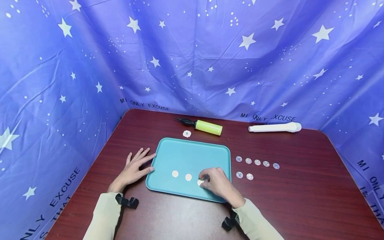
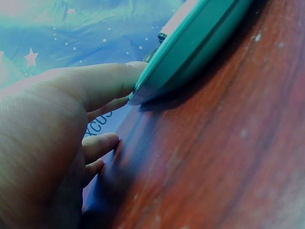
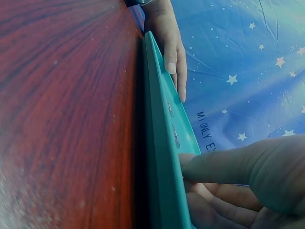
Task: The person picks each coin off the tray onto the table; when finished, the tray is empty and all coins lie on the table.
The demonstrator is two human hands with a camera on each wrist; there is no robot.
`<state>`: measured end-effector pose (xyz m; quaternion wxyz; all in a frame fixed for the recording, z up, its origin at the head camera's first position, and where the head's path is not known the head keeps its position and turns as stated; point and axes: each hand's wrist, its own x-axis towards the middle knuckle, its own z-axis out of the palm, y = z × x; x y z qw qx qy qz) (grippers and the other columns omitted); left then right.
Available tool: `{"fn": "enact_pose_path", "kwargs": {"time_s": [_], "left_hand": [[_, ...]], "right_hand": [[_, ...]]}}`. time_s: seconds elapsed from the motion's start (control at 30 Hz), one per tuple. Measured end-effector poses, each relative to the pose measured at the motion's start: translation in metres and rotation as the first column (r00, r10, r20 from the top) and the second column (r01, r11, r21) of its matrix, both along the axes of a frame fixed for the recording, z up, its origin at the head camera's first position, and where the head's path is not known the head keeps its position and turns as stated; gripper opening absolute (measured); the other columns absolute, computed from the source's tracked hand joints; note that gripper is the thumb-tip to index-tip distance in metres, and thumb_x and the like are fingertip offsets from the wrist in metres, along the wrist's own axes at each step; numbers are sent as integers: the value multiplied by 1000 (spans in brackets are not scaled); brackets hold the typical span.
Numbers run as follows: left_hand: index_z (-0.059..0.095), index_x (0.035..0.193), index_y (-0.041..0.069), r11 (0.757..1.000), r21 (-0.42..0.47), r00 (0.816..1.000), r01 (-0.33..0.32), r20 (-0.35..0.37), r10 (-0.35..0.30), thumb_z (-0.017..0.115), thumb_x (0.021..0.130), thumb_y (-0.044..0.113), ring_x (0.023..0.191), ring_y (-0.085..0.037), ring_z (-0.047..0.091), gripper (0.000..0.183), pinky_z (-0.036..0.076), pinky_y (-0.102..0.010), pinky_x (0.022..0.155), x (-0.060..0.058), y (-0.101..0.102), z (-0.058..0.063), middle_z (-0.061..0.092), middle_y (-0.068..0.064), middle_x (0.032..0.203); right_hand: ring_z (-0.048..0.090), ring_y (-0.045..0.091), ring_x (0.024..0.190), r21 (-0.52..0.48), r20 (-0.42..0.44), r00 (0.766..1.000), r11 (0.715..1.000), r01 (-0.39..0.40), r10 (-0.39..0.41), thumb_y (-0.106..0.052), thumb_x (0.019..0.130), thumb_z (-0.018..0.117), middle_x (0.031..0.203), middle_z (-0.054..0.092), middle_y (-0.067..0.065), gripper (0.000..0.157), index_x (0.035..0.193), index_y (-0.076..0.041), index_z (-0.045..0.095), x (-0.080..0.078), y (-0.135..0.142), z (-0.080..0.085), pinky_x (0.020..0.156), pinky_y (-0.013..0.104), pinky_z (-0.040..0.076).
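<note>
A turquoise tray lies on the table, with a row of small pale round discs on it. One disc lies at the left of the row and another disc in the middle. My right hand pinches a third disc at the row's right end, its fingertips partly covering it. In the right wrist view the thumb reaches over the tray's rim, and the disc is hidden there. My left hand has its fingers spread, with thumb and forefinger touching the tray's left rim.
Right of the tray, several patterned round discs lie in two rows on the dark red table. Behind the tray are a scalloped white piece, a yellow-green hand pump with a black nozzle, and a white wand-like object. A starry blue curtain surrounds the table.
</note>
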<state>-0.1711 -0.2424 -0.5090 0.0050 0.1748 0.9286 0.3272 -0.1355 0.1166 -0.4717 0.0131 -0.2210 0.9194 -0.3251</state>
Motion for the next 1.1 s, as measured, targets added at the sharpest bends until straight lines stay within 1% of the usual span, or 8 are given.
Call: {"fn": "enact_pose_path", "kwargs": {"time_s": [0.23, 0.4, 0.6, 0.73, 0.93, 1.1], "left_hand": [[55, 145, 23, 1000, -5, 1000, -1, 0, 1, 71, 91, 38, 154, -46, 18, 58, -4, -73, 116, 0, 0, 0, 35, -16, 163], [55, 145, 24, 1000, -9, 1000, -6, 4, 6, 70, 91, 39, 154, -46, 18, 59, -4, -72, 117, 0, 0, -1, 35, -17, 162], [55, 145, 23, 1000, -16, 1000, -8, 13, 8, 70, 91, 39, 154, -46, 17, 59, -5, -72, 117, 0, 1, 0, 35, -17, 162], [54, 146, 23, 1000, -15, 1000, -9, 16, 9, 70, 91, 39, 154, -46, 17, 59, -5, -72, 117, 0, 1, 0, 35, -17, 163], [54, 146, 22, 1000, -11, 1000, -10, 12, 10, 70, 91, 39, 154, -46, 17, 59, -5, -72, 117, 0, 1, 0, 35, -17, 163], [55, 145, 21, 1000, -5, 1000, -5, 1, 5, 71, 91, 37, 154, -47, 18, 59, -4, -73, 116, 0, 1, 1, 35, -18, 162]], "right_hand": [[58, -4, 64, 14, 16, 1000, 1000, -2, 2, -7, 72, 83, 72, 71, -5, 16, 84, -13, 76, -2, 0, 0, 61, 16, 47], [54, -4, 62, 20, 24, 1000, 1000, -7, 7, -7, 71, 81, 73, 69, -7, 17, 85, -14, 75, -3, 0, 1, 62, 16, 47], [52, -6, 61, 6, 32, 999, 1000, -20, 20, -5, 71, 80, 73, 69, -7, 17, 86, -12, 74, -3, 1, 0, 61, 15, 46], [53, -5, 63, 10, 7, 999, 999, -31, 31, -3, 72, 78, 72, 68, -6, 16, 85, -11, 74, -5, 0, -1, 61, 15, 46], [59, 1, 67, 24, -51, 998, 999, -42, 43, -1, 72, 78, 72, 69, -4, 14, 81, -12, 76, -4, 0, -1, 62, 17, 48], [58, 1, 66, 32, -81, 995, 998, -46, 49, -4, 73, 80, 71, 66, -5, 11, 76, -14, 76, -2, 1, -1, 62, 16, 47]]}}
